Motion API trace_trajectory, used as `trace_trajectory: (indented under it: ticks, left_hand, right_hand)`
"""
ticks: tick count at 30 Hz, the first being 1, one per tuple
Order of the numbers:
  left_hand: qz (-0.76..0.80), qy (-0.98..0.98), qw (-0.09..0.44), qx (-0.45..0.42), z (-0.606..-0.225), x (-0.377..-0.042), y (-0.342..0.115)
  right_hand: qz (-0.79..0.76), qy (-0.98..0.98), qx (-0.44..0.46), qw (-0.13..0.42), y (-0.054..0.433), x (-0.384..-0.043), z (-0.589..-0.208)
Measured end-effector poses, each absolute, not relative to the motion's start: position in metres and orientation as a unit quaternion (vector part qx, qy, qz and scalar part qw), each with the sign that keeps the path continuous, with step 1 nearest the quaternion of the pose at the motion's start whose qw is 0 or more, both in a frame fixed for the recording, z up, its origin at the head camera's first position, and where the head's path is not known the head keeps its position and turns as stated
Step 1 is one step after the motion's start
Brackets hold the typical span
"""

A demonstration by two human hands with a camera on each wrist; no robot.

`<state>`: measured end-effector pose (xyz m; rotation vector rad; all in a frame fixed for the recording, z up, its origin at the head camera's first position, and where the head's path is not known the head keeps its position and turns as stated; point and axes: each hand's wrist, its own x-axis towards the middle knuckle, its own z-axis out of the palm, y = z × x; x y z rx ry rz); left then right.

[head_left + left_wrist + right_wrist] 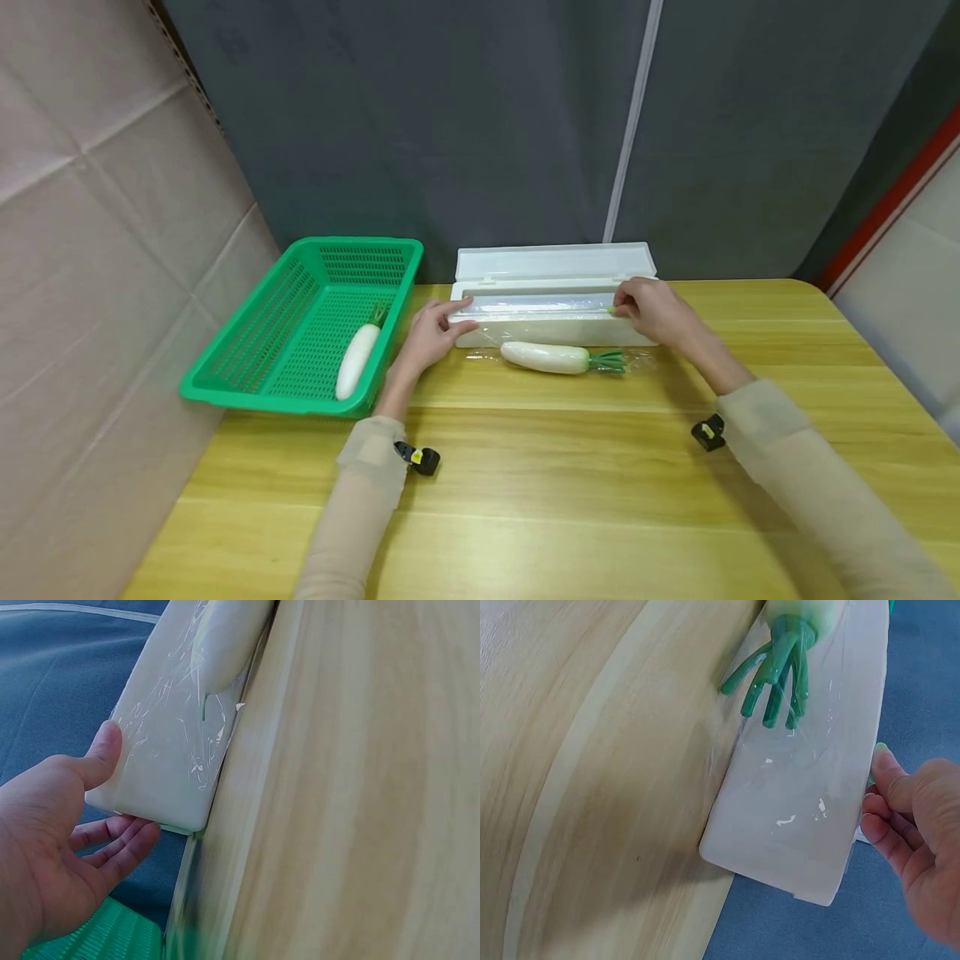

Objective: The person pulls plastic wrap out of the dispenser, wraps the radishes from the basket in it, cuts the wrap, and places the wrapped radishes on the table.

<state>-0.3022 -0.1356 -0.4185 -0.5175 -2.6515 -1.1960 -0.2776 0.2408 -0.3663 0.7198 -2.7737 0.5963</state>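
Observation:
A white cling film dispenser (540, 332) lies lengthwise at the table's back edge, its lid (555, 262) tilted up behind. My left hand (431, 333) holds the dispenser's left end, thumb on the long edge and fingertips against the end face in the left wrist view. At the right end, my right hand (654, 308) pinches a small green slider (611, 310) between thumb and fingers. Clear film comes over the front wall and covers a white radish (543, 357) lying along it. The radish's cut green stalks (780, 675) point right under the film.
On the left stands a green plastic basket (300, 350) with slotted sides. A second white radish (356, 362) lies in it. A dark grey curtain (450, 125) hangs behind the wooden table (525, 483), and a pale cloth wall (112, 275) rises at the left.

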Motion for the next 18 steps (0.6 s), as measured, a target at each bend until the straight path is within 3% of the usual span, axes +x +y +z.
trace_trajectory:
  ticks: [18]
  left_hand:
    - [-0.409, -0.892, 0.093, -0.172, -0.420, -0.302, -0.136]
  right_hand:
    - [0.188, -0.946, 0.225, 0.134, 0.283, -0.271, -0.368]
